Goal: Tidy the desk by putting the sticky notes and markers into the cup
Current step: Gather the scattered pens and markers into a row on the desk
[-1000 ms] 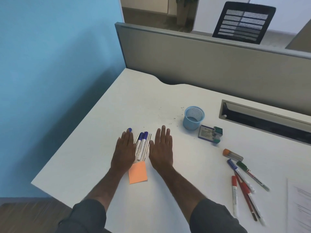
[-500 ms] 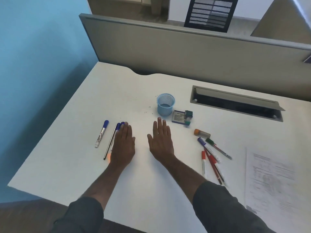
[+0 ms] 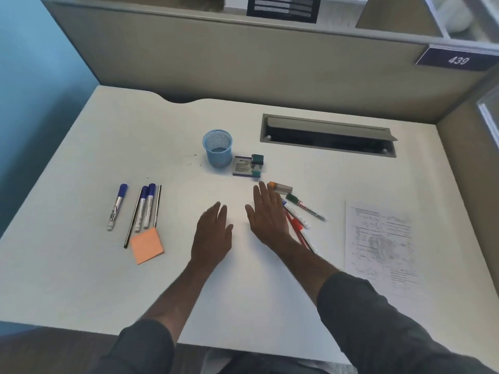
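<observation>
Head view: both hands flat and spread, left (image 3: 213,236), right (image 3: 270,214) (nothing gripped), markers (image 3: 297,211) beside right of cup (image 3: 218,148) likely next, needing a pinch.

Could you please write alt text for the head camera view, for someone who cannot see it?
A person's left hand and right hand are open over a white desk, holding nothing. Blue-capped markers and an orange sticky-note pad lie left, more markers right, and a blue mesh cup stands behind.
</observation>
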The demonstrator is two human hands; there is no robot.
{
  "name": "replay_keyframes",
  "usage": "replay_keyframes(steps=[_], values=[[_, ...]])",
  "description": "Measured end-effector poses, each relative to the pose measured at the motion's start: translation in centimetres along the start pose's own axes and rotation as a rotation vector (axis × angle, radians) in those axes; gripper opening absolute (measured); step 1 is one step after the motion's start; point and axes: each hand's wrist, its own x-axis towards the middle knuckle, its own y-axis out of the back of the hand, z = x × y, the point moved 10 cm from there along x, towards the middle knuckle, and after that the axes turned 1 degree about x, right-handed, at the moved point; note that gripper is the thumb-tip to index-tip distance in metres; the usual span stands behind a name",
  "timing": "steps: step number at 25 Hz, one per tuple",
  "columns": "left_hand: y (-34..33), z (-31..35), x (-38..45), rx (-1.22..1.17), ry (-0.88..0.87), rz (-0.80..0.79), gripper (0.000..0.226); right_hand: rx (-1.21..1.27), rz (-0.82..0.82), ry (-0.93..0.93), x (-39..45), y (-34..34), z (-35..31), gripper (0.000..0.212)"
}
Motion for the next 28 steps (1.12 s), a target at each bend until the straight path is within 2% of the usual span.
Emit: replay_keyframes(steps=[7,12,14,20,22,24,26,28], values=[[-3.7,6.3,-1.7,0.024,0.022,-0.178,0.050,0.008,-0.020,0.001,-0.8,-0.1,5.2,0.057],[-6.5,10.6,-2.6,-0.168,0.149,-0.300,0.066,0.006,-0.028,0.052,0.7,0.3,8.4,0.050],[-6.8,12.3,-2.5,-0.214,0.181,-0.286,0.068,-0.003,-0.042,0.071,2.0,0.4,9.3,0.050],[-8.6,15.1,-1.8,-0.153,0.173,-0.278,0.066,-0.006,-0.096,0.207,3.6,-0.3,9.3,0.051],[-8.7,15.6,-1.6,-0.087,0.152,-0.218,0.065,0.006,-0.097,0.239,3.3,-0.6,9.3,0.049],[-8.2,16.2,-1.5,-0.053,0.124,-0.090,0.064,0.005,-0.104,0.249,2.8,-1.2,9.7,0.050],[-8.4,17.1,-1.9,-0.103,0.099,-0.009,0.067,0.006,-0.102,0.263,2.1,-1.7,10.2,0.052],[-9.2,17.9,-2.4,-0.175,0.122,-0.003,0.075,0.011,-0.096,0.280,1.8,-2.2,10.8,0.053]])
